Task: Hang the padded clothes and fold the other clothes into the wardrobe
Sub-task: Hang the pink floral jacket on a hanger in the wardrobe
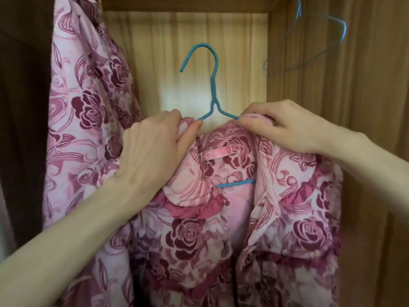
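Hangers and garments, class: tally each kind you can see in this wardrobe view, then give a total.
Blue hangers: 2, one held, one empty
Pink rose-print garments: 2, one held, one hanging
Dark brown garment: 1
Total: 5

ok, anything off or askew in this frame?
Nothing damaged. The blue hanger isn't on a rail: its hook points at bare air while the left hand and right hand grip the rose-print jacket collar. Its label sits tilted.
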### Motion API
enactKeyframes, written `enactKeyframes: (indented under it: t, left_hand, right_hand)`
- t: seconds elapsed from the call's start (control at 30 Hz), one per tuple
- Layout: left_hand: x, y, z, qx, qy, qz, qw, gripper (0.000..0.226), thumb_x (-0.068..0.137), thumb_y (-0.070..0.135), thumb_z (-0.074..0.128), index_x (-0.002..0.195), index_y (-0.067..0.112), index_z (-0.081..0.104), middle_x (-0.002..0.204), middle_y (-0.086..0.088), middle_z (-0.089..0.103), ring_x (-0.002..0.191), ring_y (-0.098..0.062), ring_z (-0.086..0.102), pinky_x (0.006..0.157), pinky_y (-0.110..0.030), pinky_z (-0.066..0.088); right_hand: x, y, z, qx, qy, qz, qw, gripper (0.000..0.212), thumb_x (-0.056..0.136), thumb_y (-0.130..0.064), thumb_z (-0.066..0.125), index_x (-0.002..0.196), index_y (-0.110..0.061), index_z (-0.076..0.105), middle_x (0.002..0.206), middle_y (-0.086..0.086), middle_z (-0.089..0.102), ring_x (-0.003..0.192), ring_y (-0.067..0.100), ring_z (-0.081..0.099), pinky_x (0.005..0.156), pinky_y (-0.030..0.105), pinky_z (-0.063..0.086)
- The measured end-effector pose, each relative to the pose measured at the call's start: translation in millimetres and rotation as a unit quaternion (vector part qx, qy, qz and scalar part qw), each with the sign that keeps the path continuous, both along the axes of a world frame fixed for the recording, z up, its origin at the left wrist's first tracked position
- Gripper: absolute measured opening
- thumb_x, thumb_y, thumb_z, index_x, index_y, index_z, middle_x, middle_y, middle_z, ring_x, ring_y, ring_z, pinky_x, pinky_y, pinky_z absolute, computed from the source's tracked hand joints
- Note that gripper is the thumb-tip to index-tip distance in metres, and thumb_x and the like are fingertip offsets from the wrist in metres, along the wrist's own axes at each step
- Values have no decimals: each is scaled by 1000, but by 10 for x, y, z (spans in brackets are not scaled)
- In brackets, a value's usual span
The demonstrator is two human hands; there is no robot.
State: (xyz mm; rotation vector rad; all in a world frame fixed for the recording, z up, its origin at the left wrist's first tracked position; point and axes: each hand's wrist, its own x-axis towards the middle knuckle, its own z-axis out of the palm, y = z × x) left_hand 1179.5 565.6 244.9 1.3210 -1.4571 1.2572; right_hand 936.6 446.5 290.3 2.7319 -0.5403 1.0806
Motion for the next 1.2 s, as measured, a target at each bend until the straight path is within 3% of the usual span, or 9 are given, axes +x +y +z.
enactKeyframes:
  t: [0.1,0.3,0.47,0.6,0.67,0.73,0.83,1.03,1.2]
  left_hand:
    - [-124,-58,-4,1,1,-19,1000,47,101,59,46,76,19,44,70,-6,59,64,-45,64,52,-36,34]
    - [-492,-503,79,36,30,-92,995,52,101,63,43,97,13,55,89,-2,62,83,-40,63,62,-40,33]
    - [-718,-867,253,57,-14,-144,988,46,100,66,34,92,21,42,87,-5,59,80,-43,63,62,-44,43]
    - [-613,-958,322,31,-17,-165,986,50,100,64,34,91,16,45,81,2,51,72,-43,61,59,-39,38]
    - [-562,-993,308,16,-5,-163,987,54,101,63,37,94,12,52,85,-3,59,72,-42,61,59,-38,37]
    - [-568,-1013,274,5,-3,-164,986,53,102,62,41,95,11,53,85,-3,58,69,-41,59,59,-37,35]
    - [-620,-1043,222,35,43,-183,982,49,101,61,47,95,13,52,85,7,51,73,-34,58,61,-37,38]
    - [-911,-1338,137,129,95,-295,942,41,103,52,49,107,13,63,102,-3,62,92,-24,61,80,-38,44]
    - [-1143,-1577,-1,162,77,-363,914,39,107,50,44,113,17,63,105,-1,65,98,-21,64,87,-42,50]
  right_hand:
    - [-137,59,-16,-35,22,-48,998,51,85,-86,46,102,-41,61,81,-13,69,74,7,64,69,40,52]
    - [-645,114,68,-20,25,-104,994,52,73,-89,57,86,-38,59,74,-14,63,67,9,57,65,40,49]
    - [-1008,91,165,62,7,-111,992,60,86,-81,48,100,-28,72,92,-10,75,91,11,69,94,42,55]
    - [-1147,145,216,138,-34,-51,989,31,102,-52,55,118,-33,73,112,-10,76,111,6,69,109,37,49]
    - [-1183,152,232,160,-12,-71,984,38,90,-58,64,119,-36,74,108,-13,77,105,4,71,103,34,53]
    - [-1154,103,205,149,17,-95,984,40,85,-61,68,108,-29,75,93,-7,77,90,8,72,91,44,58]
    - [-1093,40,136,73,-8,-93,993,42,86,-60,68,89,-18,68,76,5,65,69,15,58,75,50,53]
    - [-1356,43,87,-10,-49,-176,983,47,82,-68,64,78,-21,62,65,-1,60,66,25,56,66,48,51]
    - [-1647,111,23,-38,-75,-226,971,43,85,-60,65,70,-21,53,58,-4,53,58,15,49,59,43,43]
